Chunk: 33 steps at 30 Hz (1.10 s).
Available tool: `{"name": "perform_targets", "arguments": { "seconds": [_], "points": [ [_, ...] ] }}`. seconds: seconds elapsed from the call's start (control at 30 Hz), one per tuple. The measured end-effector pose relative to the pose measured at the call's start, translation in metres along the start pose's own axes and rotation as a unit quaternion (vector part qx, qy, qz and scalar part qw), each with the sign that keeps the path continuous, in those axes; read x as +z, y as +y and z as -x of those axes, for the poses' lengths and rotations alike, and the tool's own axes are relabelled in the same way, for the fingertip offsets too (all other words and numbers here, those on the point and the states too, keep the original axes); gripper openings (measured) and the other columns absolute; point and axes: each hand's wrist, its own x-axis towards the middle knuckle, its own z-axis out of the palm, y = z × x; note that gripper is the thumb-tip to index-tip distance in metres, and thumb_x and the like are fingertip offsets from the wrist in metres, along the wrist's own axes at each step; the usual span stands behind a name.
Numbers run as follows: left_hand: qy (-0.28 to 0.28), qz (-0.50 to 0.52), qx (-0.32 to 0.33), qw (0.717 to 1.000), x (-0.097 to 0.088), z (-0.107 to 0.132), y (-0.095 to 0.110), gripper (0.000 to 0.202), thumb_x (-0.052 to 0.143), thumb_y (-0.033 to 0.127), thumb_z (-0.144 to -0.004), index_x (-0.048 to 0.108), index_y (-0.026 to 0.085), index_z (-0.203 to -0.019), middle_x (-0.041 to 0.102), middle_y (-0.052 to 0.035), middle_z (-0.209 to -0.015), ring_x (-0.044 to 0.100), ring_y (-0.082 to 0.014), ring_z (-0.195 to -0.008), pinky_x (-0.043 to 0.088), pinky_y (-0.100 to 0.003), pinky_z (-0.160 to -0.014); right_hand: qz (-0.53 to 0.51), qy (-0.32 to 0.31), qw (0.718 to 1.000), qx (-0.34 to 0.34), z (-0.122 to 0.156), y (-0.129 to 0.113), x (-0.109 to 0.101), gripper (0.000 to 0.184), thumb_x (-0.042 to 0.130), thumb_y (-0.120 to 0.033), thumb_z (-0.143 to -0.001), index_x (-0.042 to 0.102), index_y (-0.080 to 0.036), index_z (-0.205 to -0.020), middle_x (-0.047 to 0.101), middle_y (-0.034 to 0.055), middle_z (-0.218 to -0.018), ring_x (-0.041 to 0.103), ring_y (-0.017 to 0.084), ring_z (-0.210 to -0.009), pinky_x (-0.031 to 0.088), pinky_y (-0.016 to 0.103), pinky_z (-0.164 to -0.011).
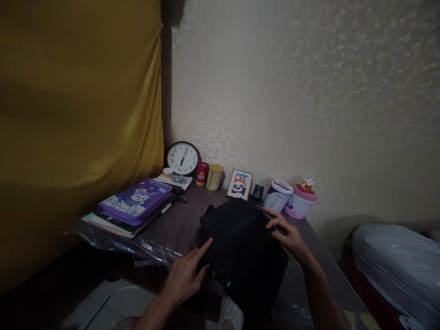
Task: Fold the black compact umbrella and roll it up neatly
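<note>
A black fabric bag lies over the front part of the table, dark and soft-looking, with its lower part hanging into shadow. Against its left side rests my left hand, index finger stretched out along the cloth and thumb apart. My right hand is at the bag's upper right edge, fingers spread and fingertips touching the fabric. Neither hand is closed around it. A small green tag shows low on the bag. The bag's underside is hidden.
A purple zip case lies on books at the left. Along the wall stand a clock, a red can, a yellow can, a framed panda picture, a white tub and a pink tub. Clear plastic covers the table's front edge.
</note>
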Motion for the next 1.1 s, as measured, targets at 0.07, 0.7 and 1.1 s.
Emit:
{"name": "perform_targets", "arguments": {
  "seconds": [0.07, 0.7, 1.1],
  "points": [
    [-0.006, 0.001, -0.002, 1.0, 0.001, 0.0, 0.0, 0.062, 0.042, 0.026, -0.082, 0.014, 0.034, -0.137, 0.058, -0.0012, -0.112, 0.058, -0.0178, -0.094, 0.044, -0.031, -0.083, -0.014, 0.019, 1.0, 0.0, -0.002, 0.003, 0.003, 0.012, 0.058, -0.032, -0.074, 0.06, -0.021, -0.076, 0.047, 0.0072, -0.128, 0.041, 0.025, -0.12, 0.029, 0.041, -0.101],
    [-0.06, -0.017, -0.025, 0.998, 0.015, 0.005, 0.003, 0.075, 0.044, 0.025, -0.081, -0.004, 0.03, -0.138, 0.052, -0.0039, -0.125, 0.055, -0.0194, -0.102, 0.04, -0.031, -0.085, 0.034, 0.074, 0.991, 0.109, -0.034, 0.04, 0.04, 0.02, 0.051, -0.038, -0.075, 0.058, -0.019, -0.072, 0.059, 0.0054, -0.11, 0.053, 0.02, -0.102, 0.036, 0.034, -0.092],
    [-0.09, 0.065, -0.026, 0.993, 0.004, 0.004, 0.016, 0.083, 0.045, 0.018, -0.079, -0.015, 0.031, -0.136, 0.04, -0.0029, -0.135, 0.048, -0.0174, -0.113, 0.037, -0.028, -0.089, 0.061, 0.073, 0.992, 0.087, -0.031, 0.044, 0.041, 0.026, 0.046, -0.04, -0.079, 0.062, -0.02, -0.084, 0.06, 0.006, -0.109, 0.053, 0.02, -0.101, 0.036, 0.035, -0.093]
  ]
}}
